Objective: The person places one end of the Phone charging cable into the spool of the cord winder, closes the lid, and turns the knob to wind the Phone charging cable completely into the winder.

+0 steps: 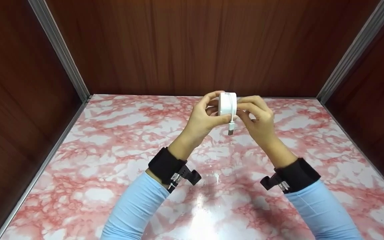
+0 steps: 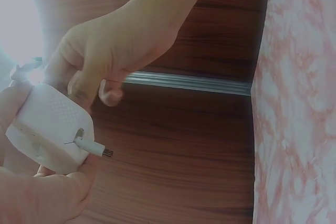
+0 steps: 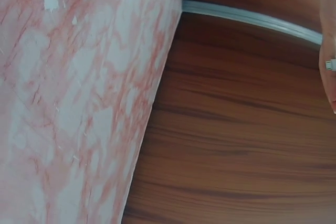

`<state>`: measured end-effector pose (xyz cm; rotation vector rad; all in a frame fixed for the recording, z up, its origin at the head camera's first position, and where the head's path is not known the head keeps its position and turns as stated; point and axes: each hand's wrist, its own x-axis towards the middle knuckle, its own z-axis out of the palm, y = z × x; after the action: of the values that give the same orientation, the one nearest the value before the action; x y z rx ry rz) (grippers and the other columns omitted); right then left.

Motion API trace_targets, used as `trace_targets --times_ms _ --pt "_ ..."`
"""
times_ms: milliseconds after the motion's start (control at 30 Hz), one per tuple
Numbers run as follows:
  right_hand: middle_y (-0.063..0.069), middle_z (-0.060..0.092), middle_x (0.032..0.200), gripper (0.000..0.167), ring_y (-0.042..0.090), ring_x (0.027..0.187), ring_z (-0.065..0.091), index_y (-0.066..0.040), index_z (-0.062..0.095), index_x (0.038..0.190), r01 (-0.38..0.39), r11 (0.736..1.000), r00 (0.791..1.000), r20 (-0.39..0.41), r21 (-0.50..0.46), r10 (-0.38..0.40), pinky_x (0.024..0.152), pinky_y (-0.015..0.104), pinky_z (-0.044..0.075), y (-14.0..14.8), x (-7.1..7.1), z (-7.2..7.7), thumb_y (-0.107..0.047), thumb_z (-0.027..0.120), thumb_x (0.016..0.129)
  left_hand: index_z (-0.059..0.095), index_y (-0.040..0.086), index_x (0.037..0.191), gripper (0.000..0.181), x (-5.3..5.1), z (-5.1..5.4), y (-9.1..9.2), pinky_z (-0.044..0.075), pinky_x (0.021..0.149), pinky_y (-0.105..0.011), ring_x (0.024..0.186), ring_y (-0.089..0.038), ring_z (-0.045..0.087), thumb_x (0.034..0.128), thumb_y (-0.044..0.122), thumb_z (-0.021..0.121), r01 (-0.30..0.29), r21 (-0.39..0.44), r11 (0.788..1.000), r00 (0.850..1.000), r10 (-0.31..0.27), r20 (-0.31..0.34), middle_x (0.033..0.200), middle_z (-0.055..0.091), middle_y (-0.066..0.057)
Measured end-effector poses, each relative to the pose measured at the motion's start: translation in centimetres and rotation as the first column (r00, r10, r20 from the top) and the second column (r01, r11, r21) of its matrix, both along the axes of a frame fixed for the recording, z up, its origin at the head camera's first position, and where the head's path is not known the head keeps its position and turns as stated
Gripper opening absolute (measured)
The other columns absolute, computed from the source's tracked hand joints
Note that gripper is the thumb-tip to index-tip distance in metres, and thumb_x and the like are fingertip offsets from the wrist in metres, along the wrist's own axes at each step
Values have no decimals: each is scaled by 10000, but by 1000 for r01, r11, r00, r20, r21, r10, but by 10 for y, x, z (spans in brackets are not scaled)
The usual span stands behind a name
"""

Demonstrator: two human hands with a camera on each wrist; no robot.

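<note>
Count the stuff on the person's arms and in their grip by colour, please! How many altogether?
Light blue: 2 (the long light blue fabric sleeves)
Black: 2 (the wide black wristbands, each counted together with its small black gadget)
White: 2 (the rounded white plastic-looking box and the thin white plug-ended cord)
Total: 6

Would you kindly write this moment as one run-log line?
left hand: holds device | right hand: beside device, contact unclear | cable: along device | USB plug: hangs below
</note>
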<state>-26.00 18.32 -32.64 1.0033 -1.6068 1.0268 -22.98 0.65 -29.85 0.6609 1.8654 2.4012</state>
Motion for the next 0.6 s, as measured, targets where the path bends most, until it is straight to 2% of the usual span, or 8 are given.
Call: trace_targets --times_ms 100,200,300,400,500,600 --pt "150 640 872 168 194 822 573 36 712 793 33 999 991 -129 -21 -36 752 146 449 -1 -5 -2 -125 706 841 464 24 1355 647 0 -1 0 544 864 -301 1043 -207 592 772 -83 722 7 -1 1000 1000 -7 1 1202 509 -162" --pt "146 659 851 259 256 785 568 33 707 783 48 999 985 -167 -8 -49 788 165 451 0 -7 -3 -209 677 871 466 24 1355 645 1 -1 1 547 855 -305 1041 -212 589 771 -79 720 8 -3 1000 1000 -8 -2 1203 504 -169" --pt "153 666 850 279 224 766 575 33 683 804 55 998 993 -104 33 -52 734 139 440 2 -5 -3 -224 651 909 471 35 1355 646 1 -2 1 551 852 -311 1048 -213 586 769 -66 723 4 -22 1000 1000 -4 -4 1199 503 -161" --pt "154 648 836 168 160 752 569 37 648 822 30 998 999 19 49 -31 663 116 431 1 0 -2 -111 668 900 473 40 1354 647 1 -2 1 551 853 -312 1059 -218 588 769 -57 731 0 -37 999 1000 0 -9 1202 508 -156" --pt "137 622 803 56 98 736 550 35 623 823 10 999 991 130 35 -15 610 125 434 -1 4 -1 62 669 844 471 34 1353 651 1 -3 2 548 854 -307 1064 -223 590 766 -63 736 -8 -38 999 1000 8 -11 1203 517 -152" --pt "114 592 766 134 65 689 504 33 614 827 29 999 979 202 24 -33 565 138 408 -5 8 0 163 627 798 469 26 1350 648 0 -4 2 546 853 -302 1062 -224 590 766 -73 731 -13 -33 999 1000 13 -6 1199 525 -151"
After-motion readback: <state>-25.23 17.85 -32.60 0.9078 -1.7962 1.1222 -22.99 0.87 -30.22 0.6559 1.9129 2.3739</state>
